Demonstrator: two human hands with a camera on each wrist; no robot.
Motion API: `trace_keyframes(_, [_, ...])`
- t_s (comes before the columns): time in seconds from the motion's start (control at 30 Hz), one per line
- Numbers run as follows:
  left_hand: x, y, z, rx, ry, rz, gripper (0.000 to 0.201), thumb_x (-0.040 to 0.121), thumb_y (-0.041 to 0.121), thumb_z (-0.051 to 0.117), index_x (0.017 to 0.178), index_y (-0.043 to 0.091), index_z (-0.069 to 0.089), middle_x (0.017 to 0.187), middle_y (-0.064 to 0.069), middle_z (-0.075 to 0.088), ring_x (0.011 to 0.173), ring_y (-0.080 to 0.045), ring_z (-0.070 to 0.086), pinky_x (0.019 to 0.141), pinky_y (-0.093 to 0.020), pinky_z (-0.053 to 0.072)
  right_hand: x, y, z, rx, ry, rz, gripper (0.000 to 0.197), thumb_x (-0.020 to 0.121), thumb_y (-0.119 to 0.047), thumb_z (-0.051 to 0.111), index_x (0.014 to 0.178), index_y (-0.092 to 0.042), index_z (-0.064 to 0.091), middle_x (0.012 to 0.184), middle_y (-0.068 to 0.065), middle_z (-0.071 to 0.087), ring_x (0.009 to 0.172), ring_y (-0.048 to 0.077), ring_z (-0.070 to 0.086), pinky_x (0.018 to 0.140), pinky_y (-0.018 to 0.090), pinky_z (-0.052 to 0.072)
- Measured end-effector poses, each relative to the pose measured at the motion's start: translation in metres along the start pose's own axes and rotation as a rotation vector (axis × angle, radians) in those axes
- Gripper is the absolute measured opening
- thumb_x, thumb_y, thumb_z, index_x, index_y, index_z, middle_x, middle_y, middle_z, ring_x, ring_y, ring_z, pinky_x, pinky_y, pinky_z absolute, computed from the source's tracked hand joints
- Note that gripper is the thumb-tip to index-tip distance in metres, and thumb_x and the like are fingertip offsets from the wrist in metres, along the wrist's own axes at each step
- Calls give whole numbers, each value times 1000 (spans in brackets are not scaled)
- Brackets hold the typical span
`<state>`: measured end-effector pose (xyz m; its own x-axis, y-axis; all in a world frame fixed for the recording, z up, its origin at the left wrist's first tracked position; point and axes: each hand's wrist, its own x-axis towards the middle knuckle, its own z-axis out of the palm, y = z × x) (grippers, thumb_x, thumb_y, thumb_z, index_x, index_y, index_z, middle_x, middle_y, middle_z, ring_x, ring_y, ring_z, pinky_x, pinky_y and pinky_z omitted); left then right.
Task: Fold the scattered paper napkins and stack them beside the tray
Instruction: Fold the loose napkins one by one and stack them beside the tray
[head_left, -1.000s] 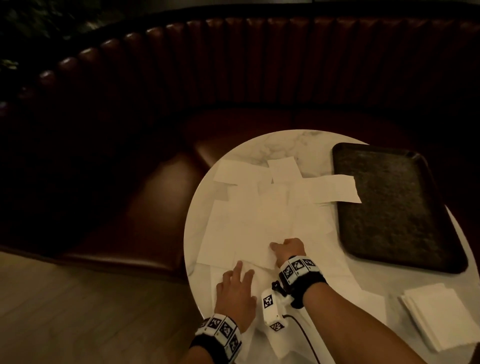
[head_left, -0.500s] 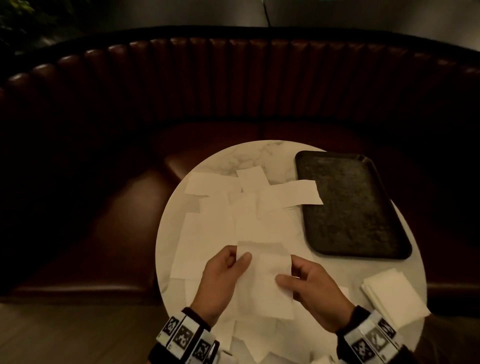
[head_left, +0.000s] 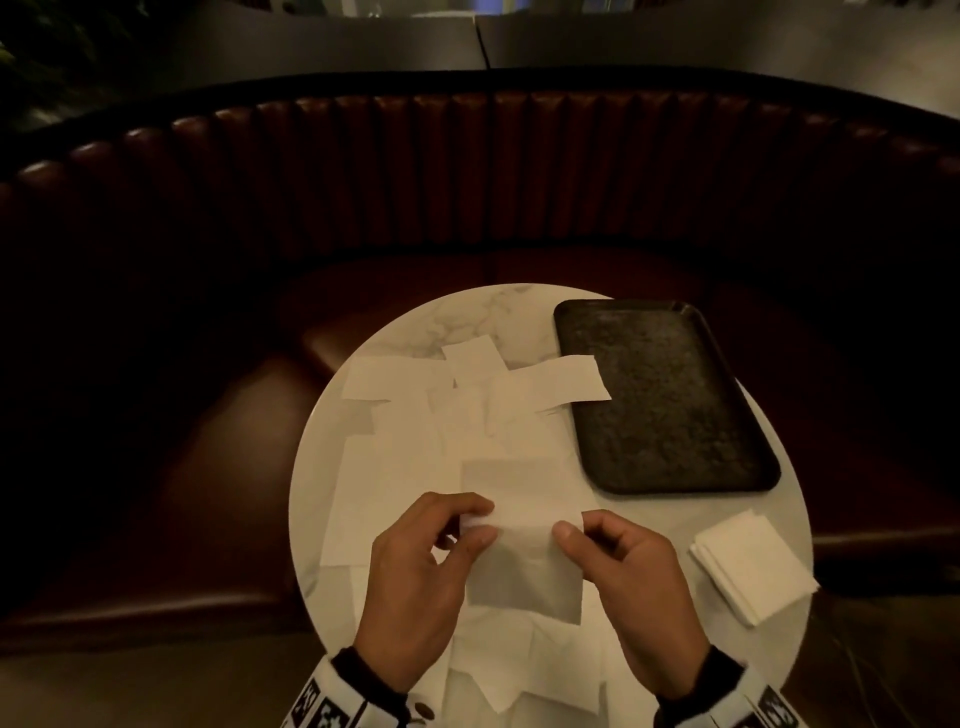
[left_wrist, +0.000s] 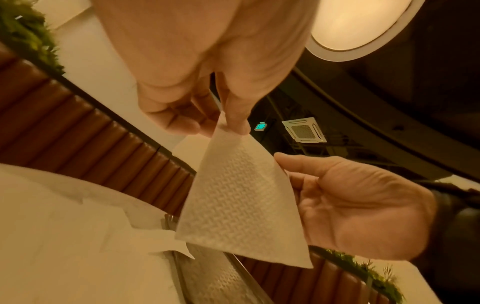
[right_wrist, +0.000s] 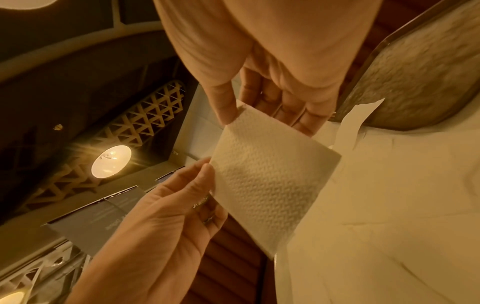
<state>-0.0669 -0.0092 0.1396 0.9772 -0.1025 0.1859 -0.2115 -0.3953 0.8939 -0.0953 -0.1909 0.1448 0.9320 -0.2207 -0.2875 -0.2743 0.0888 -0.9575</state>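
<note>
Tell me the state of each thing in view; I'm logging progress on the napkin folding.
Held napkin: lifted off the table, pinched at both sides.
Left hand: pinches its left edge.
Right hand: pinches its right edge.
Scattered napkins: flat, overlapping.
Napkin stack: folded, near the tray.
Tray: one napkin corner overlaps its rim.

Both hands are raised side by side: the left hand (head_left: 423, 564) and right hand (head_left: 631, 574) are each pinched closed, wrists banded.

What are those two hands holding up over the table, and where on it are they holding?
One paper napkin, lifted off the table: the left hand pinches its left edge, the right hand its right edge.
</note>
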Motion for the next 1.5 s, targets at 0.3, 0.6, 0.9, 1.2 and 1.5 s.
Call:
trace_keyframes(0.3, [2, -4, -3, 181, -52, 98, 14, 88, 21, 65, 89, 33, 71, 86, 20, 58, 85, 1, 59, 75, -10, 41, -8, -10, -5, -504, 95, -324, 42, 77, -36, 77, 110, -38, 50, 113, -22, 51, 103, -6, 51, 83, 13, 44])
trace_keyframes(0.6, [8, 2, -12, 288, -140, 164, 11, 91, 35, 52, 91, 38, 62, 93, 21, 57, 91, -1, 56, 79, -22, 45, 11, -24, 21, -1035, -287, -604, 32, 91, -52, 43, 94, -32, 68, 84, -13, 70, 79, 7, 61, 79, 33, 46])
trace_keyframes(0.9, [13, 4, -13, -1, -132, -80, 19, 87, 10, 70, 80, 27, 74, 79, 20, 72, 81, -4, 68, 74, -18, 52, -6, -16, -26, -566, -142, -269, 11, 82, -24, 72, 78, -33, 76, 78, -23, 73, 76, -2, 67, 73, 12, 49])
trace_keyframes(1.2, [13, 1, 35, -82, -176, -177, 13, 87, 14, 69, 80, 24, 73, 80, 11, 74, 76, -8, 69, 70, -25, 55, -5, 23, -42, 98, -211, 184, 31, 82, -19, 72, 112, -14, 65, 107, 8, 73, 100, 27, 68, 86, 47, 55])
trace_keyframes(1.5, [3, -29, 59, -2, -301, -337, 17, 96, 17, 56, 90, 26, 69, 82, 9, 74, 72, -6, 69, 69, -29, 56, 44, 36, -204, -282, 17, 175, 18, 92, -10, 60, 109, -11, 66, 101, 8, 75, 94, 25, 71, 83, 38, 58])
